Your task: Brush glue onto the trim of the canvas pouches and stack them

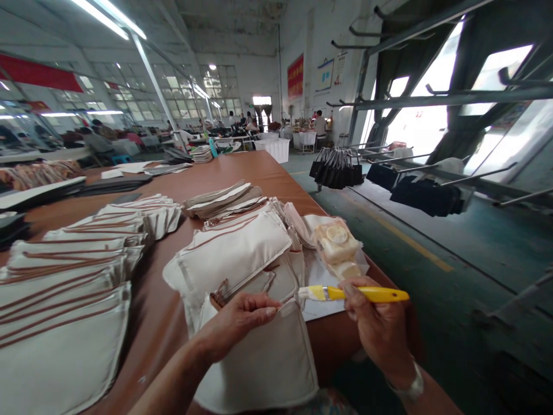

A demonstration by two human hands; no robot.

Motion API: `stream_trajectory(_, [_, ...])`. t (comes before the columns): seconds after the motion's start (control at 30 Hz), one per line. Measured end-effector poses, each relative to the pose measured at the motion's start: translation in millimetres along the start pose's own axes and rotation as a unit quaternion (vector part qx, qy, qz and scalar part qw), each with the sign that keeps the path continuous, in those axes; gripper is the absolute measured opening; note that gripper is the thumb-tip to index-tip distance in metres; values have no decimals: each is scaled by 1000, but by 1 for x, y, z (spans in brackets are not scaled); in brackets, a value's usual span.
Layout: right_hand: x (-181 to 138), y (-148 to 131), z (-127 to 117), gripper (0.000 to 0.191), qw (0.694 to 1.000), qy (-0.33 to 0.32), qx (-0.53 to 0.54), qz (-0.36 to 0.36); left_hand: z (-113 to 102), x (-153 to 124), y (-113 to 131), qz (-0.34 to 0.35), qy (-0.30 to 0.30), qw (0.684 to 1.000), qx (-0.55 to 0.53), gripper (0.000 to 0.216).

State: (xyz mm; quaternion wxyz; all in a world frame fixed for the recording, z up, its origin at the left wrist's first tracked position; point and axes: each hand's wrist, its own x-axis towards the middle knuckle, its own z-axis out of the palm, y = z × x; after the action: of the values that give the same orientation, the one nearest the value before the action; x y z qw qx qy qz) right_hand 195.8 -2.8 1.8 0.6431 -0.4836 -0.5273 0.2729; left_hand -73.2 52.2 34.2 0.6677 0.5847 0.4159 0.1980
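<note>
My right hand (378, 325) is closed around a yellow-handled paintbrush (367, 294), held level with its pale bristles pointing left. The bristle tip meets the edge of a cream fabric bag panel (272, 363) at the front of the table. My left hand (242, 320) pinches that panel's upper edge between thumb and fingers, just left of the bristles. Behind it lies a stack of cream panels (242, 248) with brown edging. A glue container (339, 245), crusted with yellowish residue, stands beyond my right hand on a white sheet (322, 288).
Rows of overlapped cream panels (73, 276) cover the left of the brown table (242, 167). Folded grey-beige pieces (224, 199) lie farther back. A metal rack (432, 101) with hooks stands to the right, dark bag pieces (337, 170) hanging low on it. Several people sit in the background.
</note>
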Motion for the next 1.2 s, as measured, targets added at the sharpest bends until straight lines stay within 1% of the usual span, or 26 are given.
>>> stream_trajectory(0.1, [-4, -6, -1, 25, 1000, -12, 5, -1, 2, -2, 2, 18, 10, 1000, 14, 52])
stream_trajectory(0.2, [-6, -9, 4, 22, 999, -35, 4, -23, 4, -4, 2, 30, 1, 999, 28, 50])
stream_trajectory(0.27, [-6, -11, 5, 21, 999, -30, -3, -39, 4, -6, 2, 30, 3, 999, 34, 49])
stream_trajectory(0.37, [-6, -17, 3, 21, 999, -11, -9, -42, 5, -10, 2, 27, 12, 999, 42, 47])
stream_trajectory(0.43, [-7, -22, 2, 22, 998, -28, -18, -51, 6, -13, 3, 32, 12, 997, 63, 45])
stream_trajectory(0.5, [-6, -26, 1, 23, 995, -50, -39, -75, 10, -16, 4, 51, 38, 991, 119, 37])
stream_trajectory(0.57, [-4, -27, -2, 23, 993, -44, -62, -92, 17, -20, 4, 82, 84, 973, 200, 25])
stream_trajectory(0.6, [-3, -27, -5, 22, 993, -29, -70, -92, 21, -23, 3, 102, 103, 960, 241, 20])
stream_trajectory(0.67, [-1, -25, -12, 21, 995, 3, -66, -70, 29, -29, 1, 157, 128, 927, 316, 19])
stream_trajectory(0.73, [0, -24, -19, 22, 999, 14, -34, -36, 36, -34, -1, 235, 148, 881, 384, 19])
stream_trajectory(0.83, [0, -25, -24, 22, 999, -18, 39, 5, 42, -39, -7, 349, 184, 784, 479, 15])
stream_trajectory(0.9, [0, -31, -21, 20, 997, -48, 67, 9, 45, -42, -11, 387, 198, 724, 535, 14])
stream_trajectory(0.97, [1, -39, -18, 18, 995, -74, 65, -9, 46, -45, -14, 403, 197, 676, 585, 11])
stream_trajectory(1.03, [3, -49, -16, 19, 991, -127, 30, -38, 47, -48, -16, 411, 184, 642, 620, 11])
stream_trajectory(1.1, [6, -58, -18, 22, 980, -189, -22, -66, 48, -51, -14, 421, 179, 623, 634, 12])
stream_trajectory(1.13, [8, -61, -21, 24, 974, -208, -50, -79, 49, -52, -12, 425, 181, 618, 636, 13])
stream_trajectory(1.17, [9, -65, -24, 24, 970, -213, -75, -92, 49, -52, -10, 429, 183, 615, 636, 15])
stream_trajectory(1.2, [11, -67, -26, 24, 969, -204, -94, -104, 50, -53, -8, 435, 186, 610, 635, 16])
